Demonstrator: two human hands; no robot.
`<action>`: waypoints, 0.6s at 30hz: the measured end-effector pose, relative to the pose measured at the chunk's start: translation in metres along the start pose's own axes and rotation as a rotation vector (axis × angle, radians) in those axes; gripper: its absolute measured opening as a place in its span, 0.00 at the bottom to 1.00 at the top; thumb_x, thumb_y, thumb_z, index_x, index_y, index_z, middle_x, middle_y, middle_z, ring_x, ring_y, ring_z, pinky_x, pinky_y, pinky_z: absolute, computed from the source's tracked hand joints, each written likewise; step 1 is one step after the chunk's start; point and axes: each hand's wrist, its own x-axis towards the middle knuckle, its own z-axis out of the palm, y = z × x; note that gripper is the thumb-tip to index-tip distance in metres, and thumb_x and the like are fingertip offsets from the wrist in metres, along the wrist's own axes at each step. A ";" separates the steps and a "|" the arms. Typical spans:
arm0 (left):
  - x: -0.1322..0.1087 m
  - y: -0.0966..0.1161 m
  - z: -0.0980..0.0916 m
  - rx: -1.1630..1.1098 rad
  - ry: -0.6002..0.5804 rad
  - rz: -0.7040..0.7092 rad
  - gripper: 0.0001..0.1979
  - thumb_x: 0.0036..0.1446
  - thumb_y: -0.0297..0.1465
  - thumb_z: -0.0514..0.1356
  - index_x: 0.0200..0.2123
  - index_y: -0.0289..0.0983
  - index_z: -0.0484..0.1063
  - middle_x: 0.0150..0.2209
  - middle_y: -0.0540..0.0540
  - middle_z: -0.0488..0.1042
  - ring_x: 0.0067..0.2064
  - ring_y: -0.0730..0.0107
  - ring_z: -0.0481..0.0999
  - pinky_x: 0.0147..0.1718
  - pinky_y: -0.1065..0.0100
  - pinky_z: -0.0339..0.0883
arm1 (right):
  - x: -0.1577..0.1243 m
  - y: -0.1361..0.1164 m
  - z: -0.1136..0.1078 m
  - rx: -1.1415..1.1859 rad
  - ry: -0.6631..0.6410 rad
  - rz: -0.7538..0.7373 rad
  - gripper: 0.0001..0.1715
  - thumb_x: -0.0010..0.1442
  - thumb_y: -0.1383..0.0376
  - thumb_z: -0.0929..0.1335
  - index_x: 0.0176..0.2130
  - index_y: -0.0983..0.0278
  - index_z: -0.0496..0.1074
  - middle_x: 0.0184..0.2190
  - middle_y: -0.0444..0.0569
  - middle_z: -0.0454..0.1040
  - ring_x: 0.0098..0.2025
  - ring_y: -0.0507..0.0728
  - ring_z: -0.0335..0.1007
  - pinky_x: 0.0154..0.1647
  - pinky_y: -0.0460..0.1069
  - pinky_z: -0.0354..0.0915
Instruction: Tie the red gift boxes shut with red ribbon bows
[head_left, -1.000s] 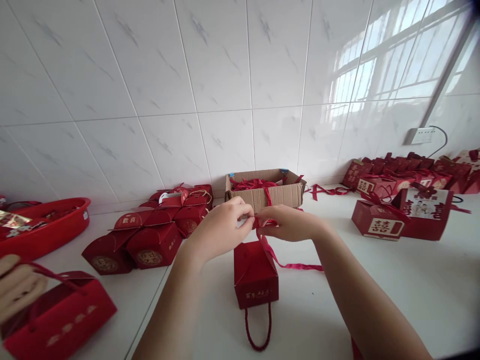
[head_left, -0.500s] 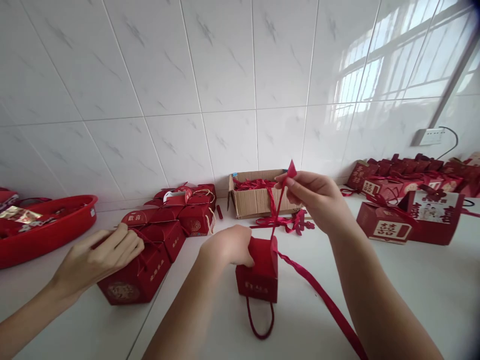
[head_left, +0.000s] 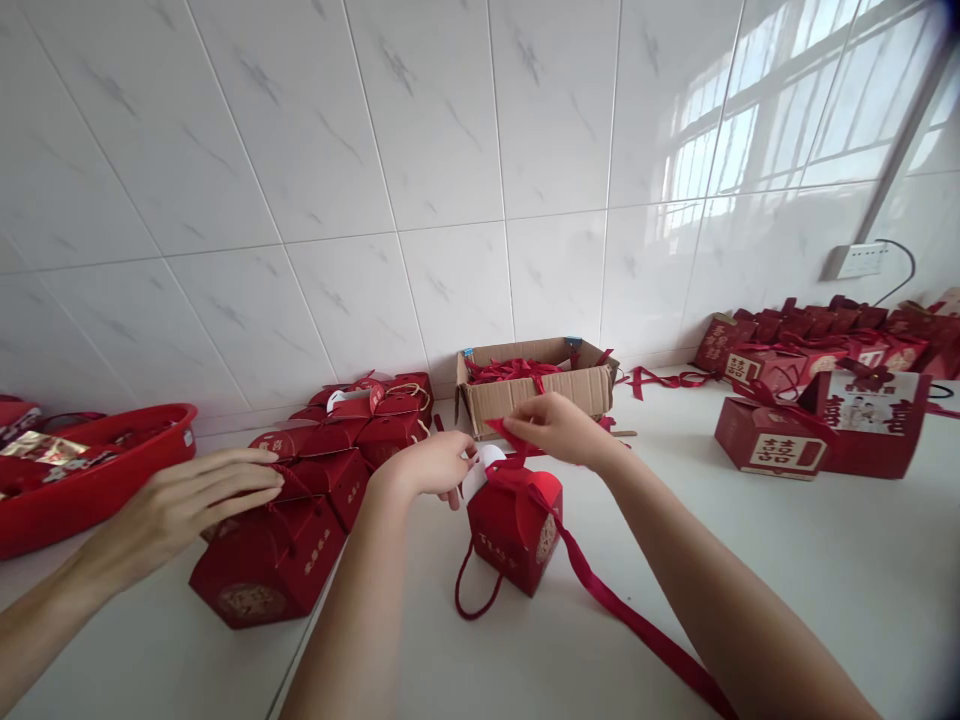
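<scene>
A small red gift box [head_left: 502,530] with a cord handle [head_left: 480,607] stands on the white counter before me. Red ribbon [head_left: 600,590] crosses its top and trails to the lower right. My right hand [head_left: 551,425] pinches the ribbon's short end just above the box. At the box's left side, my left hand [head_left: 435,465] is by the raised white inner flap [head_left: 489,465]; its fingers are partly hidden, and whether they grip the flap is unclear.
A co-worker's hand [head_left: 180,500] rests on a red box [head_left: 277,560] at left, among several others. A red basin [head_left: 97,480] stands far left. A cardboard carton [head_left: 540,390] of ribbon sits by the wall. More red boxes [head_left: 772,435] line the right.
My right hand has come down and left with the ribbon end. My left hand has shifted from the box top to its left side. The box has turned, and its white flap now shows.
</scene>
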 end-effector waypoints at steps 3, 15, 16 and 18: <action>-0.001 0.000 0.000 -0.084 -0.009 -0.012 0.14 0.52 0.33 0.52 0.42 0.41 0.69 0.23 0.48 0.77 0.29 0.58 0.78 0.31 0.63 0.65 | 0.006 0.006 0.013 -0.163 -0.093 0.045 0.19 0.56 0.62 0.63 0.18 0.64 0.57 0.16 0.39 0.52 0.20 0.47 0.45 0.20 0.46 0.44; 0.002 0.006 -0.004 0.059 -0.127 -0.087 0.22 0.52 0.31 0.50 0.52 0.42 0.61 0.30 0.45 0.78 0.30 0.63 0.80 0.34 0.65 0.69 | 0.011 0.012 0.033 -0.275 -0.132 0.090 0.15 0.54 0.64 0.64 0.18 0.65 0.64 0.17 0.43 0.61 0.20 0.49 0.50 0.21 0.46 0.47; 0.002 0.007 -0.004 0.052 -0.136 -0.078 0.22 0.52 0.32 0.50 0.52 0.41 0.61 0.33 0.43 0.78 0.29 0.64 0.80 0.32 0.66 0.70 | 0.012 0.012 0.035 -0.276 -0.134 0.086 0.15 0.54 0.64 0.64 0.19 0.65 0.65 0.17 0.43 0.62 0.21 0.49 0.51 0.21 0.46 0.47; 0.001 0.009 -0.004 0.034 -0.140 -0.053 0.18 0.54 0.35 0.49 0.49 0.40 0.63 0.38 0.40 0.77 0.27 0.65 0.80 0.29 0.68 0.70 | 0.012 0.012 0.037 -0.279 -0.135 0.076 0.14 0.54 0.64 0.64 0.20 0.65 0.67 0.18 0.44 0.64 0.21 0.49 0.53 0.22 0.46 0.48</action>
